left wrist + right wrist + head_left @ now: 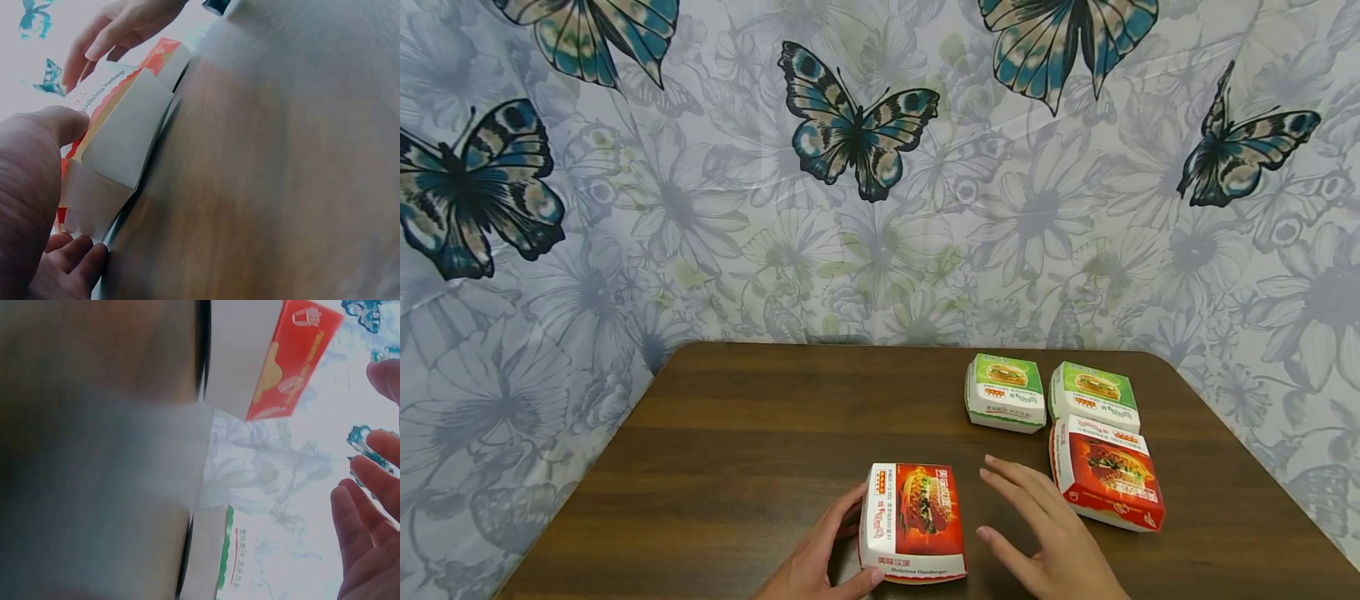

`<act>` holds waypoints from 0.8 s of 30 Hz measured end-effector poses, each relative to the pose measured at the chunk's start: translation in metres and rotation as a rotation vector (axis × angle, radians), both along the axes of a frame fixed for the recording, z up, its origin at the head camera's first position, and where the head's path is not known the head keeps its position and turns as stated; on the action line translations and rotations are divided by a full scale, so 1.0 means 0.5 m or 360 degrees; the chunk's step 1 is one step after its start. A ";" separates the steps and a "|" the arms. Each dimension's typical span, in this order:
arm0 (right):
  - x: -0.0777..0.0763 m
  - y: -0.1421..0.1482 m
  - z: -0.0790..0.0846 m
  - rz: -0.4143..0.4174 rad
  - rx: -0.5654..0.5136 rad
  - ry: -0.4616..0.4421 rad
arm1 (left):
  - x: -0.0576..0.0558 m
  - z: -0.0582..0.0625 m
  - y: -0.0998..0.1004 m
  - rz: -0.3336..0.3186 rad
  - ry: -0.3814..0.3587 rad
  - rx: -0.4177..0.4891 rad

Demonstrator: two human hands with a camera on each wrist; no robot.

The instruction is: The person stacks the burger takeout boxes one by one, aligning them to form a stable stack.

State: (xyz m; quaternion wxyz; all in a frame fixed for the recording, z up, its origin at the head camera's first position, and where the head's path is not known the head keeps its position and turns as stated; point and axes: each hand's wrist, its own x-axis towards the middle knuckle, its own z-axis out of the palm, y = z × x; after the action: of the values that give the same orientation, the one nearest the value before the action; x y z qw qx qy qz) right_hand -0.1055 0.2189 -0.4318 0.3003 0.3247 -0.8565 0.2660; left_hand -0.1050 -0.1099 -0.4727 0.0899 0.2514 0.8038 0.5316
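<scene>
One burger box (913,521) lies between left hand (805,558) (gripping) and right hand (1047,533).

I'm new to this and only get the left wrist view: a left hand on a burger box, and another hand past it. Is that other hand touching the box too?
Observer: No. The head view shows a gap between the right hand and the burger box.
Operator: Oh, from here I couldn't tell! Are there any green boxes around?
Observer: Yes. Toward the far right of the table sits one green-topped box, with a second green-topped box to its right.
</scene>
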 end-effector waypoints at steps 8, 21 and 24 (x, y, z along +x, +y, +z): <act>0.002 0.015 0.009 -0.0177 -0.0007 -0.0173 | -0.001 0.000 -0.001 -0.0022 -0.0041 0.0038; -0.007 0.052 0.022 -0.0290 -0.0126 -0.0181 | -0.001 -0.007 -0.002 -0.0015 0.0032 0.0021; -0.009 0.057 0.023 -0.0331 -0.0119 -0.0158 | 0.000 -0.007 -0.003 -0.0021 0.0038 0.0033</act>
State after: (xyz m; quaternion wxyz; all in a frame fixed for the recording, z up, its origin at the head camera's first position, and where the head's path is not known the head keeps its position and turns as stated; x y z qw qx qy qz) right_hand -0.1101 0.2472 -0.4202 0.2954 0.2092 -0.8888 0.2810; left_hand -0.1051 -0.1112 -0.4764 0.0812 0.2639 0.7976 0.5363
